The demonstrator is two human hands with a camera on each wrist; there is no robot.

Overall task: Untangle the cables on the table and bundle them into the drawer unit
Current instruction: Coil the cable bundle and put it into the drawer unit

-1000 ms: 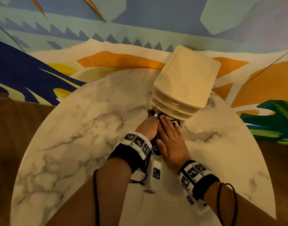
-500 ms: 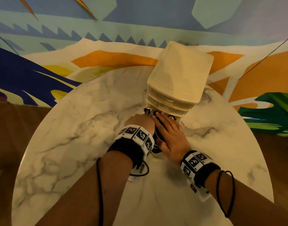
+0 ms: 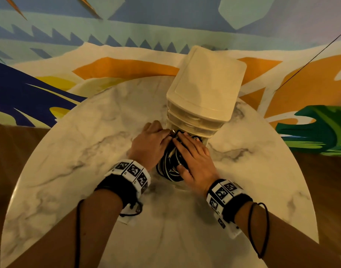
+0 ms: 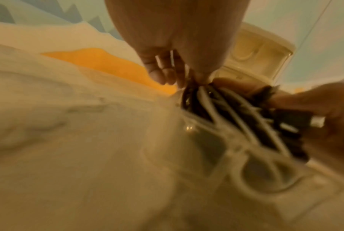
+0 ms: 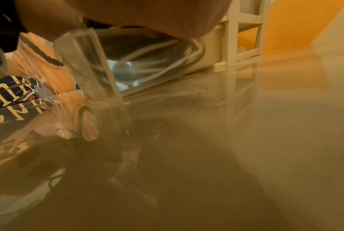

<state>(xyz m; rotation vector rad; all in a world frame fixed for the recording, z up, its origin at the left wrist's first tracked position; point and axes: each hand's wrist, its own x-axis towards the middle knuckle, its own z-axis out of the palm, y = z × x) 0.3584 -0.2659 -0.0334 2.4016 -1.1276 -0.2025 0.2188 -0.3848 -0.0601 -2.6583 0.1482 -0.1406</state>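
Note:
A cream drawer unit (image 3: pixel 206 84) stands at the back of the round marble table (image 3: pixel 84 155). Its clear bottom drawer (image 4: pixel 265 176) is pulled out toward me and holds a coiled bundle of black and white cables (image 3: pixel 168 161). My left hand (image 3: pixel 152 142) is at the drawer's left side, its fingertips (image 4: pixel 167 75) pointing down and touching the far end of the cables (image 4: pixel 226 109). My right hand (image 3: pixel 194 153) lies flat on top of the bundle and presses it down. Through the drawer's clear wall (image 5: pixel 88 70) the white cables (image 5: pixel 157 51) show coiled under the right palm (image 5: pixel 147 14).
A painted wall rises directly behind the drawer unit. The table's curved edge (image 3: pixel 301 171) runs close on the right, with wooden floor beyond it. Bare marble lies to the left and toward me.
The hands have spread a little apart, so the cable bundle now shows between them. The right hand has settled flatter over the cables in the drawer.

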